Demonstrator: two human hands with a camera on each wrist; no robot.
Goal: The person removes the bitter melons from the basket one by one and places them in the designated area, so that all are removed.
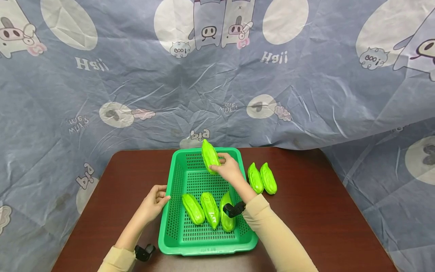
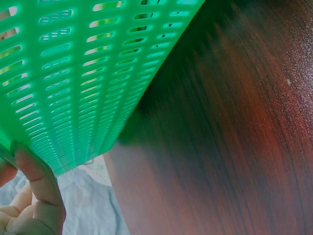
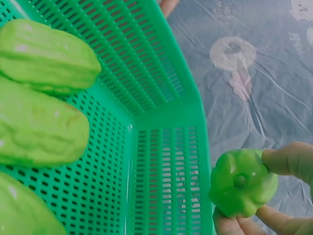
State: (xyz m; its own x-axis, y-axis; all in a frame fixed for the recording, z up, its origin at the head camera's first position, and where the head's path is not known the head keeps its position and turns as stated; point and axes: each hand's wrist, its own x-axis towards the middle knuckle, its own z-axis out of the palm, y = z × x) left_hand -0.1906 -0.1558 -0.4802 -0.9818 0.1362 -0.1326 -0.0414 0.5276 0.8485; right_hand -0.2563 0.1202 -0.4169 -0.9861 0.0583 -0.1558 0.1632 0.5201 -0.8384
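Observation:
My right hand (image 1: 228,169) pinches a bright green bitter melon (image 1: 210,154) between thumb and fingers, held over the far end of the green basket (image 1: 208,251). In the right wrist view its round end (image 3: 239,182) faces the camera, with fingers on both sides. Three more bitter melons (image 1: 210,209) lie side by side on the basket floor, toward the near end; my right wrist partly covers the rightmost one. At the basket's left side, my left hand (image 1: 153,202) grips the rim with curled fingers, seen from below in the left wrist view.
Two bitter melons (image 1: 262,178) lie close together on the dark wooden table (image 1: 316,211), just right of the basket. A grey-blue patterned cloth (image 1: 217,83) hangs behind the table and down around its sides.

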